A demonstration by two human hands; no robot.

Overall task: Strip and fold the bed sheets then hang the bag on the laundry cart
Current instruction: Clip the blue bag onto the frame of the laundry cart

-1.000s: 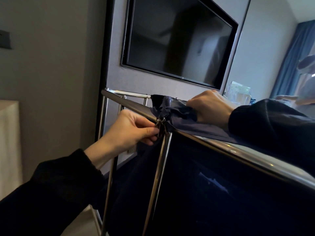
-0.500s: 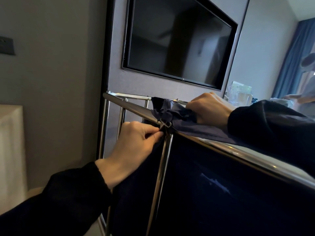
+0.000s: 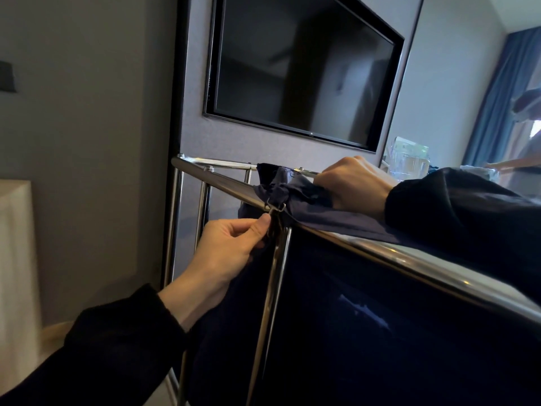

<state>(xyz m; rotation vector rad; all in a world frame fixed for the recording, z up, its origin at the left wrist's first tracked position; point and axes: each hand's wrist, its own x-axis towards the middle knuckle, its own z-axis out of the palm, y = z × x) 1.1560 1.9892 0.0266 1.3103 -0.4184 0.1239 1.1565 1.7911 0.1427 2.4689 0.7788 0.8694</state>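
A dark navy laundry bag (image 3: pixel 380 332) hangs inside the chrome laundry cart (image 3: pixel 389 256), its top edge folded over the upper rail. My right hand (image 3: pixel 354 186) grips the bunched bag fabric on top of the rail, by the corner. My left hand (image 3: pixel 231 247) pinches the bag's strap just under a small metal ring buckle (image 3: pixel 275 208), beside the upright chrome post (image 3: pixel 272 303). Both sleeves are black. No bed sheets are in sight.
A black TV (image 3: pixel 298 71) is mounted on the grey wall panel right behind the cart. A white surface (image 3: pixel 14 259) stands at the left. Bottled items (image 3: pixel 409 159) sit beyond the cart, and blue curtains (image 3: pixel 494 92) hang at the far right, where another person stands.
My left hand has shifted slightly down and left along the strap below the buckle. My right hand keeps its grip on the bunched fabric on the rail.
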